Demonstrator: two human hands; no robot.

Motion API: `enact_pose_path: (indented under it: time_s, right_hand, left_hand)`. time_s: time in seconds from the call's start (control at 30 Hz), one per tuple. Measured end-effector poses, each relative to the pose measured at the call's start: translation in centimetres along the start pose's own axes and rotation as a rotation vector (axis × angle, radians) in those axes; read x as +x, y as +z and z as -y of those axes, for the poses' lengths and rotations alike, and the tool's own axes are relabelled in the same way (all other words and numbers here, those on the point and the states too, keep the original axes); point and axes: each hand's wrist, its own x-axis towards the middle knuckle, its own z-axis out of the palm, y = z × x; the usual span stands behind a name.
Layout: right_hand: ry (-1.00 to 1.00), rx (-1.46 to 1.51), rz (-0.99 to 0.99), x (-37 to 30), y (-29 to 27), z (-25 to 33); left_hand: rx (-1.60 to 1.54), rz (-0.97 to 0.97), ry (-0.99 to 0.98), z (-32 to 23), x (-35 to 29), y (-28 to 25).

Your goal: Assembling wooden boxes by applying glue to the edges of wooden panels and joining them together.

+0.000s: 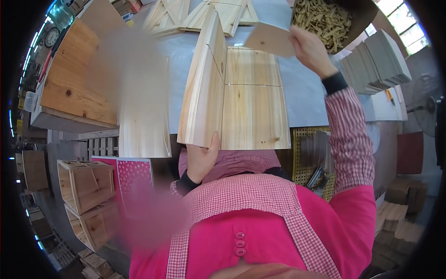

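Two pale wooden boards form an L on the table: an upright board on the left and a flat board on the right, each crossed by a thin line. My left hand grips the near end of the upright board, its thumb on the inner face. Toward the far end of the flat board, my right hand holds a small wooden panel by its right edge. The panel is tilted above that board; whether it touches the wood I cannot tell.
Grey-blue sheeting covers the table. A box of pale curled strips stands far right, near stacked panels. Wooden frames lie at the back. Planks and wooden crates are at left. Blurred smudges hide parts of the left side.
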Motion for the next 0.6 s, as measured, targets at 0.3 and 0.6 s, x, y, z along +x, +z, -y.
enact_pose_path:
  time_s: [0.3,0.6]
  right_hand:
    - [-0.046,-0.054,0.072,6.7,5.7,-1.1]
    - [-0.030,-0.141,0.165,7.4,6.6,-1.4]
  left_hand:
    - [0.116,-0.010,-0.013,-0.7,-0.2,0.0]
    - [0.155,-0.009,-0.023,-0.1,-0.6,-0.4]
